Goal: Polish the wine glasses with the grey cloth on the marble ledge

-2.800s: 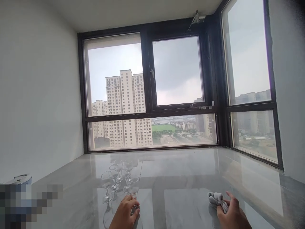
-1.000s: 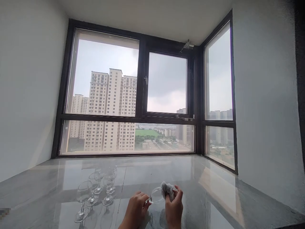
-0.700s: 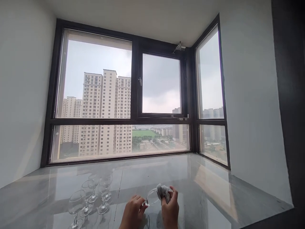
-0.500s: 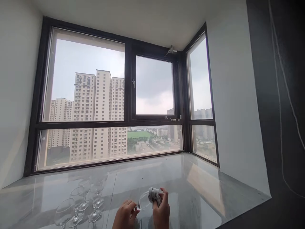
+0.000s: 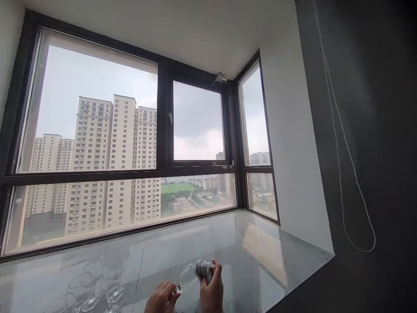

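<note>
Pinching a clear stemmed glass (image 5: 186,280) by its stem end, the left grip (image 5: 162,298) sits just left of that glass, which is held tilted over the glossy sill (image 5: 250,261). On the glass's right side, the right grip (image 5: 212,287) clutches a bunched grey cloth (image 5: 202,270) at the bowl. Other stemmed glasses (image 5: 90,303) stand left of the held glass, some cut off below. Behind it rises a dark-framed window (image 5: 164,139); a looped cord (image 5: 355,174) hangs well to its right.

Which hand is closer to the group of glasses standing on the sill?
Left. The left hand is right of the glasses, not touching them; the right hand, holding a cloth, is farther right.
</note>
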`<state>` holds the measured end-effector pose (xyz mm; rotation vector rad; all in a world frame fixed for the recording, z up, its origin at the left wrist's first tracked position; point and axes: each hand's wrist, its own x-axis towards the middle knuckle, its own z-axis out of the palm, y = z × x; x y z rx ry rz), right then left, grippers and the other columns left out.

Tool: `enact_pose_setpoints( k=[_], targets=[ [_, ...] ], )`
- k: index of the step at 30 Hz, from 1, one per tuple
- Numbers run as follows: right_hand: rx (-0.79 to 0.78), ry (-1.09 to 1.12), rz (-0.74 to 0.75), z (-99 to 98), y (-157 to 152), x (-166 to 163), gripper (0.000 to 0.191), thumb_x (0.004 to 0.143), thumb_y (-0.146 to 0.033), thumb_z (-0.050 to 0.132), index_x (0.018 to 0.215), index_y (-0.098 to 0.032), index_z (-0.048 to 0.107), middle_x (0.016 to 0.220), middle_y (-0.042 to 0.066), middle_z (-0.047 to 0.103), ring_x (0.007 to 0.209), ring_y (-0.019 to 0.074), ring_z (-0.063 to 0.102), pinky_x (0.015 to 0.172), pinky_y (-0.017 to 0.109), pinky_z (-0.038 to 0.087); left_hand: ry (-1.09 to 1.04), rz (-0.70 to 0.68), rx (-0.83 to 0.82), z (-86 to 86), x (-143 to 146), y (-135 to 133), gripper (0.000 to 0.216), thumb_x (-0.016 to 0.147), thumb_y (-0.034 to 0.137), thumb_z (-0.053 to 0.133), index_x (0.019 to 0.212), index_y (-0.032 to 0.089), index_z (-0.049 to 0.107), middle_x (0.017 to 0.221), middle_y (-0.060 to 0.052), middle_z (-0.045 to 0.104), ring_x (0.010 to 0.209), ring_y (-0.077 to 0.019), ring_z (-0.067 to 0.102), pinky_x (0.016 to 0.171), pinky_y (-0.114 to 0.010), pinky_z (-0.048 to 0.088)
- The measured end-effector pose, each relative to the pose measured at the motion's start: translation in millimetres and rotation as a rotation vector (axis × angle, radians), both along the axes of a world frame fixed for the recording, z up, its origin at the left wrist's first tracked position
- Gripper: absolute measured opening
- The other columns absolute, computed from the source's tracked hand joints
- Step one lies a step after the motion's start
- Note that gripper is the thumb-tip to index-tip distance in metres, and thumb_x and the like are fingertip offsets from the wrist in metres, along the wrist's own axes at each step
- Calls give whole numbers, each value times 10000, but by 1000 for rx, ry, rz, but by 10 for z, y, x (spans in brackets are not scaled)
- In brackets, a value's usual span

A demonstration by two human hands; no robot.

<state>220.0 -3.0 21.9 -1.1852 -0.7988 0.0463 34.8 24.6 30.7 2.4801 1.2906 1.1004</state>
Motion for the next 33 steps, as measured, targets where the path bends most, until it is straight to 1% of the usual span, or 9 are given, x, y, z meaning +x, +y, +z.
enact_pose_setpoints(
  k=[3, 5, 8, 10, 15, 20, 26, 30, 33],
  targets=[
    [-27, 14, -1, 59, -94, 25, 392, 761, -297, 538, 1147, -229, 519, 876, 54, 689, 846, 276, 685, 767, 365, 520, -113, 53, 20, 30, 26, -84, 334, 969, 420, 379, 760, 241, 569, 760, -40, 664, 722, -203, 630, 685, -268, 467],
    [-33, 16, 81, 83, -134, 13, 436, 740, -287, 553, 1169, -222, 510, 845, 34, 688, 824, 267, 685, 765, 363, 516, -156, 37, 50, 52, 29, -124, 341, 971, 437, 380, 769, 241, 574, 790, -52, 664, 749, -212, 640, 704, -280, 485],
    [-51, 7, 426, 83, -142, -38, 514, 689, -260, 622, 1184, -212, 493, 761, -6, 699, 738, 240, 686, 727, 338, 518, -121, 15, 131, 92, 32, -189, 266, 921, 401, 499, 732, 239, 595, 844, -63, 671, 841, -236, 647, 781, -307, 494],
    [-75, 81, 662, 71, -129, -73, 567, 642, -252, 681, 1170, -212, 478, 717, -16, 711, 675, 232, 683, 653, 317, 511, -90, 23, 126, 113, 40, -233, 222, 897, 333, 528, 711, 238, 601, 789, -47, 669, 794, -226, 638, 780, -303, 481],
    [-93, 264, 880, 88, -156, -102, 641, 581, -345, 780, 1128, -220, 472, 679, -13, 716, 614, 236, 671, 570, 305, 481, -186, -6, -32, 122, 61, -251, 282, 910, 363, 487, 725, 212, 637, 633, -23, 645, 609, -184, 577, 604, -253, 413],
    [-91, 313, 866, 141, -234, -60, 701, 571, -419, 813, 1148, -213, 473, 685, -19, 701, 651, 239, 667, 624, 322, 502, -403, -168, -260, 153, 79, -191, 468, 875, 596, 533, 779, 162, 679, 549, -13, 619, 542, -176, 571, 573, -260, 425],
    [-125, 87, 465, -31, -104, -85, 528, 620, -340, 661, 1110, -210, 514, 636, -41, 654, 635, 238, 665, 656, 311, 495, -638, -269, -444, 119, 91, -95, 662, 630, 809, 688, 684, 150, 649, 545, 7, 566, 484, -126, 492, 489, -241, 394],
    [-168, -80, 448, -223, 79, -124, 541, 558, -241, 587, 1094, -195, 524, 631, -24, 654, 630, 236, 664, 664, 295, 488, -740, -307, -547, 9, 68, 31, 674, 577, 813, 734, 666, 156, 615, 421, 41, 494, 384, -70, 354, 418, -209, 247],
    [-205, -112, 500, -304, 167, -107, 576, 535, -216, 582, 1105, -180, 510, 655, -2, 676, 633, 233, 661, 658, 288, 482, -803, -339, -646, -70, 57, 104, 675, 608, 801, 732, 750, 149, 631, 414, 19, 552, 344, -31, 235, 409, -203, 127]
  ],
)
